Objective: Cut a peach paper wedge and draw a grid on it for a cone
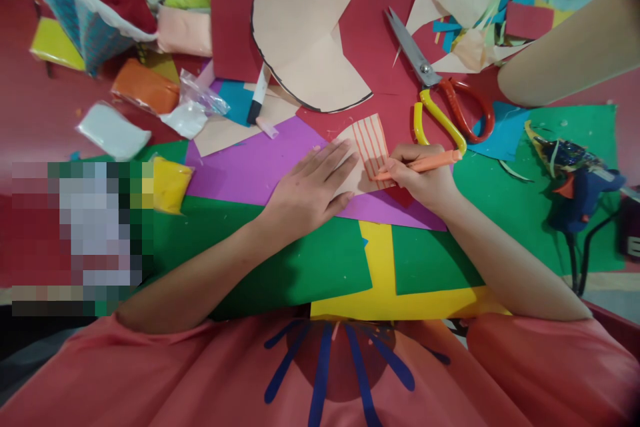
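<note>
A small cream paper piece (369,137) with orange stripes lies over purple paper (235,170) and red paper. My left hand (313,187) rests flat on its left part, fingers spread. My right hand (425,177) is closed around an orange marker (433,160), whose tip meets the lower edge of the stripes. Beyond the hands lies a large cream paper shape (305,40) with a black outline. Scissors (425,73) with red and yellow handles lie just beyond my right hand, blades parted slightly.
Coloured packets, among them an orange one (145,87) and a yellow one (171,185), lie at the left. Paper scraps (470,7) and a cardboard tube (575,40) are at the upper right. A blue glue gun (583,197) sits on green paper at the right.
</note>
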`<state>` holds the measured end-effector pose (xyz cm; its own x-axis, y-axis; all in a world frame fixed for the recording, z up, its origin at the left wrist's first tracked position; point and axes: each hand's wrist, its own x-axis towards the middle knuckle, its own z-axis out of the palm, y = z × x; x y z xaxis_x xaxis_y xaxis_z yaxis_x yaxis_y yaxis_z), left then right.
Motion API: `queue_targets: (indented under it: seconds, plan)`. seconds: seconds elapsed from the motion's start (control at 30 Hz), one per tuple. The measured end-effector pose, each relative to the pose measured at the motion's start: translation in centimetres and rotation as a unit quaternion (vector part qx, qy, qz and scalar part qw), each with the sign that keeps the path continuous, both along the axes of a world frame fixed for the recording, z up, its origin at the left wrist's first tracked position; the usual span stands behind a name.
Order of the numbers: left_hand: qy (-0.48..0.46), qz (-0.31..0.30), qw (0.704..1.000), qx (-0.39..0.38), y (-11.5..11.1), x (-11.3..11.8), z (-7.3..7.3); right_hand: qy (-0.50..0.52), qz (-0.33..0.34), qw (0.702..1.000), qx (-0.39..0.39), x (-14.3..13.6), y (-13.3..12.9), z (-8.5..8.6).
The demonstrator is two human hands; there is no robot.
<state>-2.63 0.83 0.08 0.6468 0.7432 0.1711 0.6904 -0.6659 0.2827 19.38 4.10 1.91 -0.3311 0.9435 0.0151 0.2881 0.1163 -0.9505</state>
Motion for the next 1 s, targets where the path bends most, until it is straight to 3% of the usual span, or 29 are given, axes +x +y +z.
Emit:
queue_targets:
  seconds: [0.37, 0.53, 0.63, 0.83, 1.0]
  plan:
    - [-0.004, 0.000, 1.000, -0.001, 0.0, 0.0, -0.1, 0.022, 0.073, 0.997, 0.011, 0.1, 0.2, 0.3]
    - [0.001, -0.004, 1.000, -0.016, 0.0, 0.0, 0.1, 0.018, 0.076, 0.997, 0.004, 0.1, 0.1, 0.4]
    - [0.005, -0.005, 1.000, -0.012, 0.1, -0.1, 0.1, 0.022, 0.054, 0.998, -0.014, 0.2, 0.2, 0.3]
    - [0.011, -0.002, 1.000, -0.010, 0.0, 0.0, 0.2, 0.081, -0.093, 0.992, 0.007, 0.5, 0.2, -0.6]
    - [0.030, 0.040, 0.999, 0.020, -0.6, 0.5, 1.2, 0.049, -0.060, 0.992, 0.100, 0.7, -0.4, -0.7]
